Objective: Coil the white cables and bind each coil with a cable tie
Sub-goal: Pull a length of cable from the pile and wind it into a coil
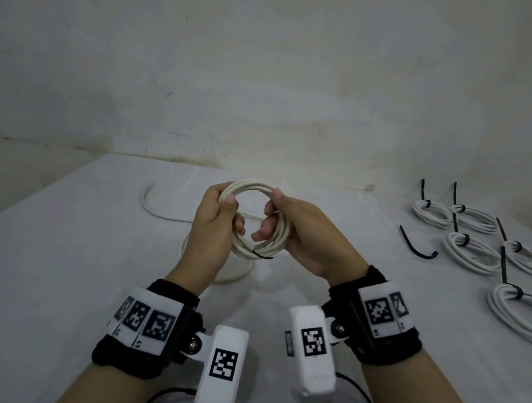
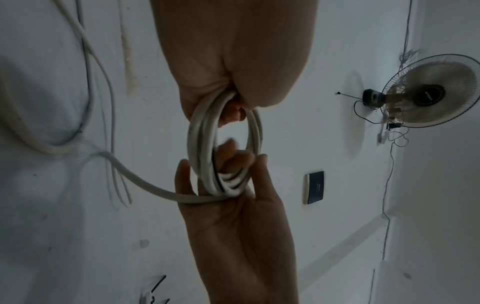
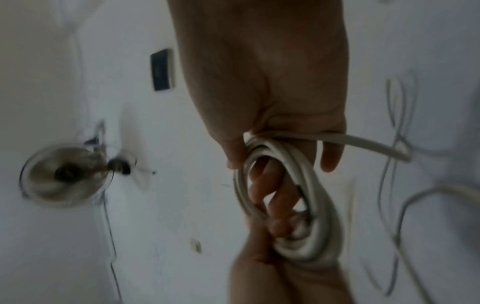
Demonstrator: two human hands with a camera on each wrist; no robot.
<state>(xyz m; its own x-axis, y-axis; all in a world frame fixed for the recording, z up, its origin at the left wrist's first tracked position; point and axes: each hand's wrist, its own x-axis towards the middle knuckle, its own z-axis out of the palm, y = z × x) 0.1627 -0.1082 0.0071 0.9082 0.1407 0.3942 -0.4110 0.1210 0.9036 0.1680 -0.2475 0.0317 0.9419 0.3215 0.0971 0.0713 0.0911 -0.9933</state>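
Note:
A white cable coil [image 1: 253, 186] of several turns is held upright above the table between both hands. My left hand [image 1: 226, 211] grips its left side with the fingers curled round the strands. My right hand [image 1: 269, 220] holds the right side, thumb on top and fingers through the ring. A dark cable end sticks out at the coil's bottom. In the left wrist view the coil [image 2: 200, 144] hangs from the left hand [image 2: 228, 96] into the right hand [image 2: 233, 216]. The blurred right wrist view shows the coil [image 3: 306, 181] and both hands. The cable's loose tail [image 1: 237, 276] lies on the table below.
Several bound white coils [image 1: 471, 256] with black ties lie at the right of the white table [image 1: 65, 266]. One loose black cable tie [image 1: 420, 256] lies beside them. A wall stands behind the table.

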